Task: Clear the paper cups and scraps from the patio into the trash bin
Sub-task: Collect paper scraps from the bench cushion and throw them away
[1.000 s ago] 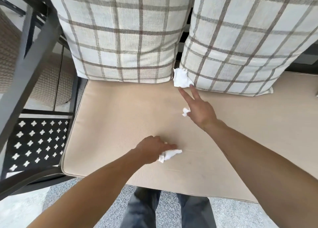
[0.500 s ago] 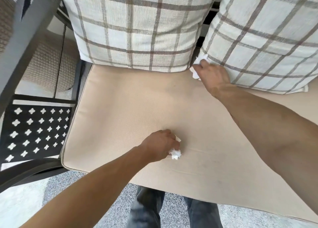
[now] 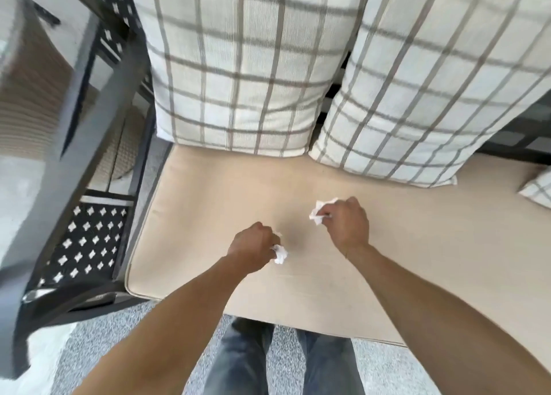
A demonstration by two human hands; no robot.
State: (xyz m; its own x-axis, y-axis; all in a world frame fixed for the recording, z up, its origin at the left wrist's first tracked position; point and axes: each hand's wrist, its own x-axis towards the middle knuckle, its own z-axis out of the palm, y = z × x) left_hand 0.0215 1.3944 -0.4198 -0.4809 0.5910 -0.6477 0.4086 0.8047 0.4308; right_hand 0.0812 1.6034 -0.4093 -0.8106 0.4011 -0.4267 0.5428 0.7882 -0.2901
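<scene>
Both of my hands hover over the beige seat cushion [image 3: 208,203] of a patio sofa. My left hand [image 3: 253,250] is closed around a crumpled white paper scrap [image 3: 279,254] that sticks out at the thumb side. My right hand [image 3: 346,224] is closed on another crumpled white paper scrap [image 3: 319,211], which pokes out to the left of its fingers. The two fists are a short way apart, the right one farther from me. No paper cups or trash bin appear in this view.
Two plaid pillows [image 3: 247,66] [image 3: 432,90] lean against the sofa back. A third pillow corner [image 3: 536,189] shows at the right edge. A dark metal frame with a star-patterned panel [image 3: 86,245] stands at the left. My legs [image 3: 283,365] stand on grey carpet below.
My right hand has pulled the paper scrap out from between the pillows and drawn back toward me, closed on it. My left hand has stayed closed on its scrap.
</scene>
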